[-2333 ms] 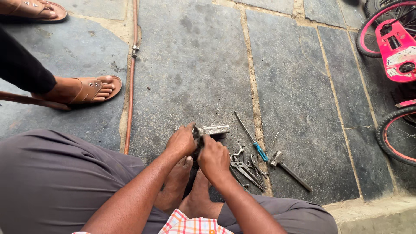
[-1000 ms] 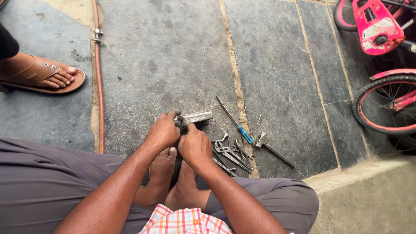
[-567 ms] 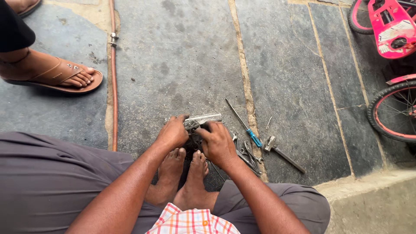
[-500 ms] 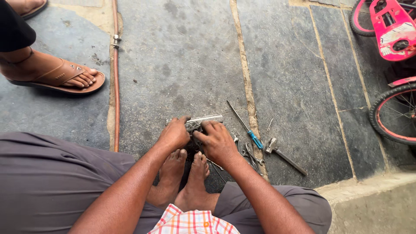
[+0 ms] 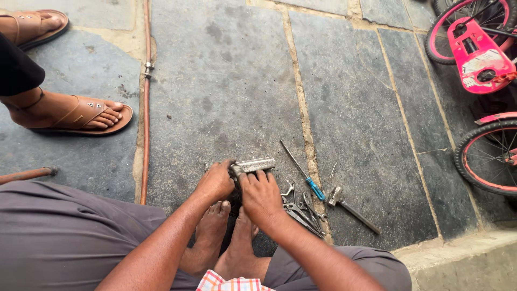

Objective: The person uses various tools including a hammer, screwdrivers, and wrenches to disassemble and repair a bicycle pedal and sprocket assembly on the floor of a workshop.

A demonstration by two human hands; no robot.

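Observation:
I squat on a stone floor with my bare feet [image 5: 226, 237] together. My left hand [image 5: 214, 182] and my right hand [image 5: 261, 195] both grip a small grey metal part [image 5: 252, 165] just ahead of my toes; its flat end sticks out to the right past my fingers. What lies under my palms is hidden. To the right of my right hand lie several spanners [image 5: 301, 211], a blue-handled screwdriver [image 5: 305, 175] and a small hammer [image 5: 350, 207].
Another person's sandalled feet [image 5: 81, 114] stand at the left. A thin reddish hose [image 5: 145, 102] runs down the floor past them. A pink child's bicycle [image 5: 482, 70] with its wheels stands at the right edge. A raised stone kerb [image 5: 463, 261] is at the lower right.
Both hands have stayed on the metal part. The view has shifted slightly. The other person's foot at the left has moved a little.

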